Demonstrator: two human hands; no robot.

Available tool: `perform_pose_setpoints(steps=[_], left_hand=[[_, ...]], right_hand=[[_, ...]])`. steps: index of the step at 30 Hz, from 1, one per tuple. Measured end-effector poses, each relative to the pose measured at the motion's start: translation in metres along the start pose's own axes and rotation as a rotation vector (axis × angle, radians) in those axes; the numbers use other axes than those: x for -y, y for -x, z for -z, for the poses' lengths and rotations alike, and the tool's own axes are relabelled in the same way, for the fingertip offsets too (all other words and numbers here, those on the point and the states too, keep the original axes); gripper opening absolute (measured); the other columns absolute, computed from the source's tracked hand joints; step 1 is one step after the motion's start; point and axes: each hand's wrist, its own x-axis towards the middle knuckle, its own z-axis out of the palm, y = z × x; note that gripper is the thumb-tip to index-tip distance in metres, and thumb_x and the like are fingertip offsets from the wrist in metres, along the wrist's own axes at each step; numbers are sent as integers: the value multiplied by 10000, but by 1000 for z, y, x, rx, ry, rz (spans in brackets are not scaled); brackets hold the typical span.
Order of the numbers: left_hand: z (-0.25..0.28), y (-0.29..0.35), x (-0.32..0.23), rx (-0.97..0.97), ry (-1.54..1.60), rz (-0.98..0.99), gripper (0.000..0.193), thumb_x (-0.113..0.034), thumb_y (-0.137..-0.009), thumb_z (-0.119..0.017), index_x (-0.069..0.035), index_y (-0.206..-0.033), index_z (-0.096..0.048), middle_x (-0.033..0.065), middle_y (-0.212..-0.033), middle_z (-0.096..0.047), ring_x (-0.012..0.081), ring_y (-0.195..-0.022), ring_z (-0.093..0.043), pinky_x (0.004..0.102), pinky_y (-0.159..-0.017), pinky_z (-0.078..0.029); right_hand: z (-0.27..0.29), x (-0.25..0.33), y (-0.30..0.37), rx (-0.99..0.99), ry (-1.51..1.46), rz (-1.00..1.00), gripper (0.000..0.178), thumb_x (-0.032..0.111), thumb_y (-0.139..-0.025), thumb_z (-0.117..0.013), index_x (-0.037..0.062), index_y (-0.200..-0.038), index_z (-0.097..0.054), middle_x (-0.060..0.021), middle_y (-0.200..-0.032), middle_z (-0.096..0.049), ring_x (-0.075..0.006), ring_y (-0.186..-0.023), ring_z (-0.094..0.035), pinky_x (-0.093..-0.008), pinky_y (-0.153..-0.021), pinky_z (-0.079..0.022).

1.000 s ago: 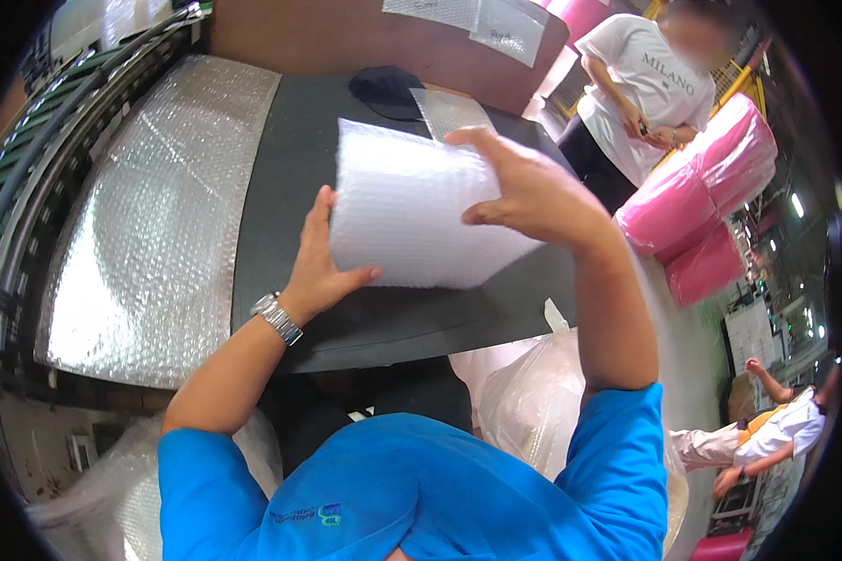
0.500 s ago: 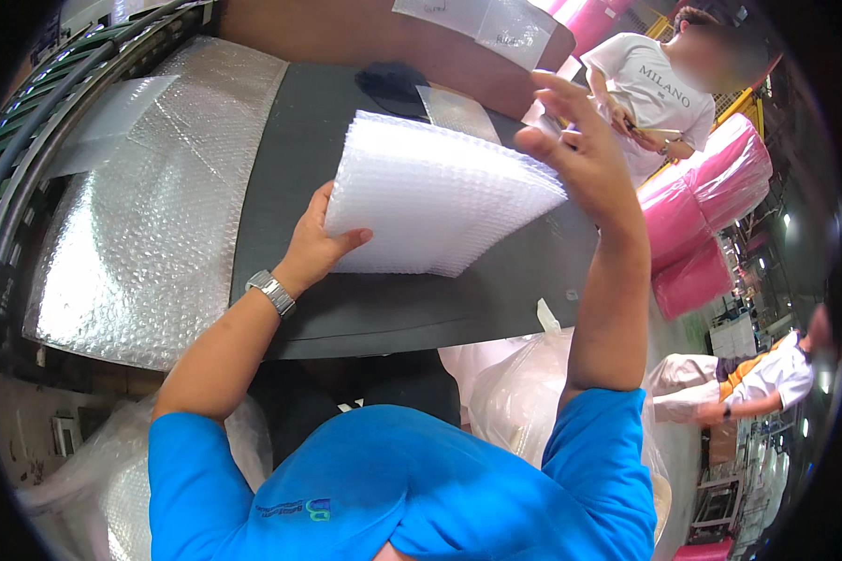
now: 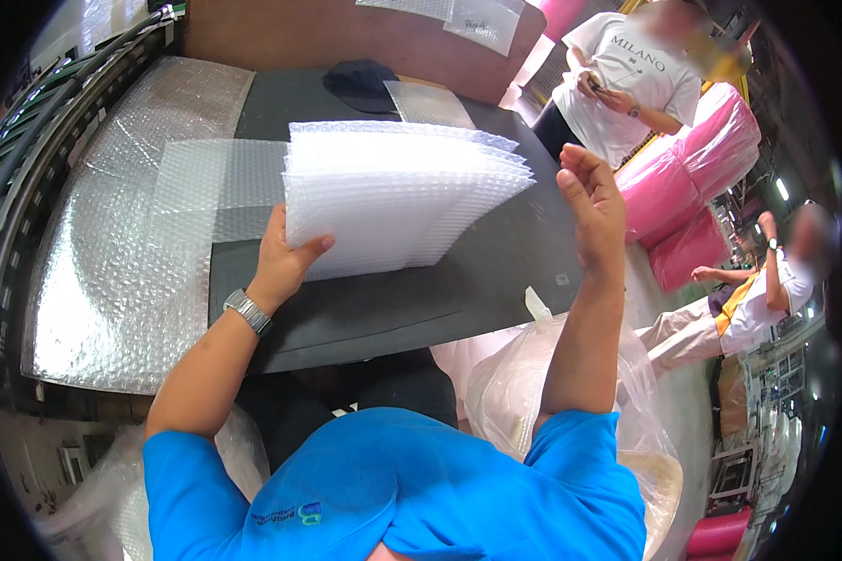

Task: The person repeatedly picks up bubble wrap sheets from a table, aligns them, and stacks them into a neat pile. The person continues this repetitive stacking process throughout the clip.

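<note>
Head cam — L grip (image 3: 284,260) grasping bubble-wrap sheets (image 3: 374,210) over blk table (image 3: 374,313); R grip (image 3: 595,208) released — near sheets.

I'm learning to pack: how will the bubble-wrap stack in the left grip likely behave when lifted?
The bubble-wrap stack is probably light for its size, since it looks like bubbled film and only the left grip is on it. It seems flexible, as its right end curves and fans out. It might also slide apart, because its edges don't line up.

One held stack (image 3: 374,210), two co-workers (image 3: 627,79)
</note>
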Motion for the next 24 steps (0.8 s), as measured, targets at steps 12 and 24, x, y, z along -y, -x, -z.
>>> perform_pose_setpoints(steps=[12, 24], left_hand=[[5, -5, -5, -67, 145, -16, 548, -211, -734, -683, 0, -1145, -389, 111, -1066, -522, 157, -966, -496, 298, -841, -398], [22, -3, -1, -230, -498, -433, 452, -138, -674, -692, -50, -1041, -444, 138, -930, -560, 267, -817, -577, 324, -701, -451]], right_hand=[[-19, -36, 35, 45, -137, -207, 259, 119, -790, -601, 39, -1032, -553, -52, -992, -551, -130, -952, -499, -243, -793, -404], [-43, -25, 42, -51, -309, -137, 183, 106, -820, -571, 24, -984, -567, -9, -896, -554, -59, -809, -481, -186, -727, -382]])
